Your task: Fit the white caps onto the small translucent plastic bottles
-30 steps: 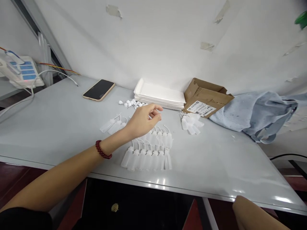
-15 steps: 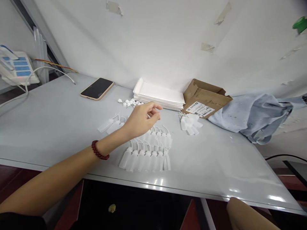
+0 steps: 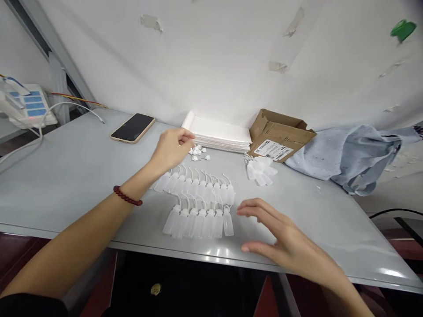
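Apparently picks at white caps [image 3: 197, 151] with curled left hand [image 3: 172, 149], grip unclear. Spreads right hand [image 3: 292, 244] beside bottles [image 3: 201, 223]; calls for delicate pinching.

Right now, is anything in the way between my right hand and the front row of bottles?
Nothing visible is. Only table shows between your right hand and the near end of the front row. The back row lies behind it, not between.

print on box label [image 3: 272, 150] too small
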Available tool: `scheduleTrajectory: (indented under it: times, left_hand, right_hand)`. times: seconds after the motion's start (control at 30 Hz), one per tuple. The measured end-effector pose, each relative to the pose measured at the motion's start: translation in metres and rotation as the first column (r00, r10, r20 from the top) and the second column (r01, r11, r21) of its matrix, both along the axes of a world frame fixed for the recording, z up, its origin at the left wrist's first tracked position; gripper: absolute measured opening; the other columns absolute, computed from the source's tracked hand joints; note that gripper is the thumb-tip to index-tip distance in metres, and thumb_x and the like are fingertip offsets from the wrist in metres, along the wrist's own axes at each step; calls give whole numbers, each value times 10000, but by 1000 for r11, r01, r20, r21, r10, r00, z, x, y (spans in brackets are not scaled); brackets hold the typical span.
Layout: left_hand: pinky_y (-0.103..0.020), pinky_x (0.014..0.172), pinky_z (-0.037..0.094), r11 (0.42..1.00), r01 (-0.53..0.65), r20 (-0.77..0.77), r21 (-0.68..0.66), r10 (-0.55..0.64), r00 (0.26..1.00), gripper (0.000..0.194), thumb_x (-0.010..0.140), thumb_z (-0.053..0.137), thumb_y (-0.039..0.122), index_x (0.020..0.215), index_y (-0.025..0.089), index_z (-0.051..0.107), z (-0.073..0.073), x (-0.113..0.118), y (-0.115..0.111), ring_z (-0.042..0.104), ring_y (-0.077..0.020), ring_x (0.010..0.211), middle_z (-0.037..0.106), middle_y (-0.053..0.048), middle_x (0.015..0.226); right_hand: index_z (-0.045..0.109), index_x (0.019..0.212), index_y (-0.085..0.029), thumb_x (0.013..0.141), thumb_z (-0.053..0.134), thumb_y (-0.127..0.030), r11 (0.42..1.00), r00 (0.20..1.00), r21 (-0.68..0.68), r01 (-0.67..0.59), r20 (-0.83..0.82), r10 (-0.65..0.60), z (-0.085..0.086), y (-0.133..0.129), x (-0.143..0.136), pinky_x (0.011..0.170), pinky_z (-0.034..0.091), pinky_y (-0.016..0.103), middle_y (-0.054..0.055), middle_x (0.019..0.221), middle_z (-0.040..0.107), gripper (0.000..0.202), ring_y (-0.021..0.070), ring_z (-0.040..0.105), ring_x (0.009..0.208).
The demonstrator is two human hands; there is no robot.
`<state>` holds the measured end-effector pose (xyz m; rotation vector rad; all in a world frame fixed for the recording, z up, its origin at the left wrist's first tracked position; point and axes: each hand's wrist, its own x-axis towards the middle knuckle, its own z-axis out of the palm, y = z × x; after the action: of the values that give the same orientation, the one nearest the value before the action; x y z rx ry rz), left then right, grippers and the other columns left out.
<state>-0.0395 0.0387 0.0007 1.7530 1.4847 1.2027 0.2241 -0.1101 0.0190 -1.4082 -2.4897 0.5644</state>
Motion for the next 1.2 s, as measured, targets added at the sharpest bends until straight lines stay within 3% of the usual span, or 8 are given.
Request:
scheduleTrajectory:
  times: [0.17,0.33,0.77,1.2]
  left_hand:
    - [-271,662,494,996,-78,3,-44,78,997,174,700,563,189,830,154,674,-1,-16,13,643,-175,703,702,-47,738]
    - [-269,660,485,997,-70,-40,-45,68,997,168,708,552,203,819,163,672,2,-12,6,639,-174,692,694,-36,706]
    - [-269,616,475,998,-52,3,-31,52,999,151,717,548,221,803,177,665,3,-10,4,637,-175,684,697,-43,716]
    - [-262,593,463,998,-55,0,-30,55,998,150,722,555,224,809,179,668,4,-8,2,631,-168,661,693,-38,701]
  right_hand:
    - [432,1302,-325,751,666,-473,986,997,-156,-62,-51,54,-18,10,1,1006,452,390,56,1358,417,617,238,451,1252]
    - [429,1297,-301,743,684,-449,979,994,-182,-93,-75,81,-27,8,-5,999,455,380,70,1350,408,628,226,441,1251]
    - [453,1253,-290,788,655,-369,987,992,-111,-119,-55,114,-25,11,-15,930,500,378,74,1284,454,512,220,502,1171]
    - [487,1193,-263,791,646,-385,996,999,-84,-41,-25,39,-21,10,-16,899,517,396,81,1216,495,449,222,552,1092]
